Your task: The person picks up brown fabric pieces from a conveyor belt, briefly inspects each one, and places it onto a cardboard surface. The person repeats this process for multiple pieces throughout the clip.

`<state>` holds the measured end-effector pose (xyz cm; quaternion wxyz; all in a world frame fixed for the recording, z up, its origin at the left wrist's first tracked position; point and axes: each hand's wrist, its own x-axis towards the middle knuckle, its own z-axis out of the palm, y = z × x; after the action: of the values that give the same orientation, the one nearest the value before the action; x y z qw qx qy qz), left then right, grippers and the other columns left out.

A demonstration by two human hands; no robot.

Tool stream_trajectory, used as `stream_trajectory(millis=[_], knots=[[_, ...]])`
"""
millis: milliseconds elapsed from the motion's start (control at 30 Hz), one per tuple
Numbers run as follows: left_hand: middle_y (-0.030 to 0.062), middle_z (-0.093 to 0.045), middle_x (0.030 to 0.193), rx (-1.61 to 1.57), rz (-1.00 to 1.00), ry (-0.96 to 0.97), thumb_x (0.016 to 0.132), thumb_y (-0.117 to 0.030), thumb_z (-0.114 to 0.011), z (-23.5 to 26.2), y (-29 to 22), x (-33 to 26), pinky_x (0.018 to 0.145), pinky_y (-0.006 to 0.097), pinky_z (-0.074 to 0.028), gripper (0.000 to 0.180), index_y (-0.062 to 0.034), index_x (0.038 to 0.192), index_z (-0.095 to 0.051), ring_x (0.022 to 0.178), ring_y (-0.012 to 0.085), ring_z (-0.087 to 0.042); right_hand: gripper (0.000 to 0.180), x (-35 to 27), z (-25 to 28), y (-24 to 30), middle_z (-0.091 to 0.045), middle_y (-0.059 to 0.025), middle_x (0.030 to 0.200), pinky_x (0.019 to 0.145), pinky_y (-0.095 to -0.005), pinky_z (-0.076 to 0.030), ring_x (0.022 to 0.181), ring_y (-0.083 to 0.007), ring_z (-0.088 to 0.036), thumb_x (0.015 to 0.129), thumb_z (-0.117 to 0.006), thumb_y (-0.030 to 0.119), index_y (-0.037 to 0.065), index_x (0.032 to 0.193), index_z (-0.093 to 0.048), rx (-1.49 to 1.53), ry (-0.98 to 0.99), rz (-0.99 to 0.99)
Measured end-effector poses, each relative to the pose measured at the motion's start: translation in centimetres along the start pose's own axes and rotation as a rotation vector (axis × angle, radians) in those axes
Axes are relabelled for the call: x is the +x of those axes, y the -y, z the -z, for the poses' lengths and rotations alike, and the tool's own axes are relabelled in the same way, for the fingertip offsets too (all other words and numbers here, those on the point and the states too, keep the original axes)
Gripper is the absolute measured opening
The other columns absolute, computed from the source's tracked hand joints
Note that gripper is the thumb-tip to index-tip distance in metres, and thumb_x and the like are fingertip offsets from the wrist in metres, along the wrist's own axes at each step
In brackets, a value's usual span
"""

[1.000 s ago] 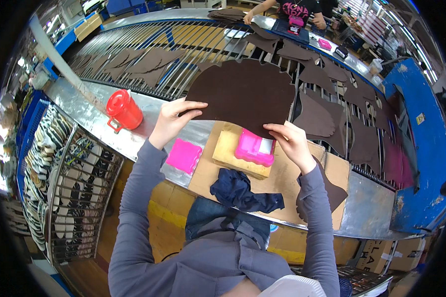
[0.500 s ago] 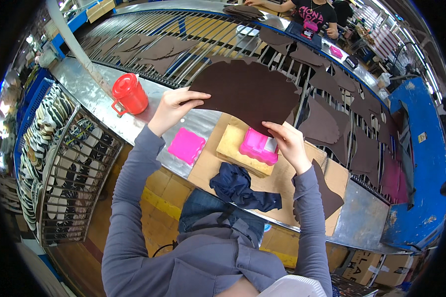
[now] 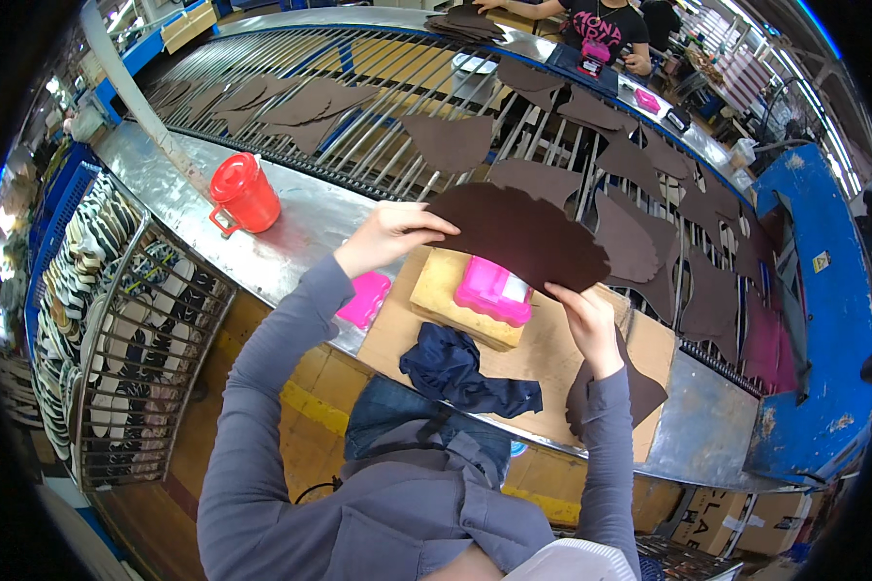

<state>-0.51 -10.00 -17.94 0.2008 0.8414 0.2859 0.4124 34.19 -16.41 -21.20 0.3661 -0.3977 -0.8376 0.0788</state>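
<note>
Between my hands I hold up a dark brown cut sheet piece point(image 3: 518, 232) with a wavy edge. My left hand point(image 3: 397, 235) pinches its left end, and my right hand point(image 3: 585, 321) grips its lower right corner between thumb and fingers. Under it, a pink box point(image 3: 489, 292) with something whitish in it rests on a yellowish block point(image 3: 431, 286). The block lies on a cardboard sheet point(image 3: 383, 334), beside a crumpled navy cloth point(image 3: 460, 373). Near my right forearm another brown piece point(image 3: 641, 389) lies partly hidden. A pink lid point(image 3: 366, 298) sits below my left wrist.
A red lidded mug point(image 3: 247, 194) stands on the metal table at left. Beyond runs a roller conveyor point(image 3: 368, 126) carrying several brown pieces. A blue machine point(image 3: 824, 320) stands at right, a wire rack of shoe parts point(image 3: 131, 387) at left. A co-worker point(image 3: 606, 29) works across the conveyor.
The brown piece has come nearer and lower, toward the right, its wavy edge dropping over the conveyor's near side. My left hand has moved right and down; my right hand has shifted slightly down and right.
</note>
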Motion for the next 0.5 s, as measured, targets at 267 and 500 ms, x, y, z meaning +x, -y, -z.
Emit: stream_trajectory(millis=[267,500], knots=[[0.0107,-0.069,0.094,-0.05,-0.106,0.326,0.082,-0.002,-0.062,-4.3,-0.7,4.0,0.076,0.034,-0.052,0.023,-0.0069,0.102,-0.072,0.085,0.0266,-0.067,0.034,-6.6,-0.5,-1.1,-0.068,-0.0151,0.099,0.076,-0.0349,-0.053,0.09,-0.0304,-0.067,0.078,-0.061,-0.011,0.007,0.105,-0.07,-0.075,-0.211,-0.14],[0.0174,-0.067,0.102,-0.156,-0.209,0.55,0.081,0.0,-0.055,-8.0,-2.8,7.3,0.083,0.038,-0.05,0.032,-0.0043,0.109,-0.068,0.093,0.0348,-0.064,0.033,-11.2,3.3,-2.2,-0.069,-0.016,0.098,0.081,-0.0357,-0.052,0.092,-0.0313,-0.067,0.077,-0.061,-0.01,0.007,0.102,-0.072,-0.116,-0.282,-0.254]])
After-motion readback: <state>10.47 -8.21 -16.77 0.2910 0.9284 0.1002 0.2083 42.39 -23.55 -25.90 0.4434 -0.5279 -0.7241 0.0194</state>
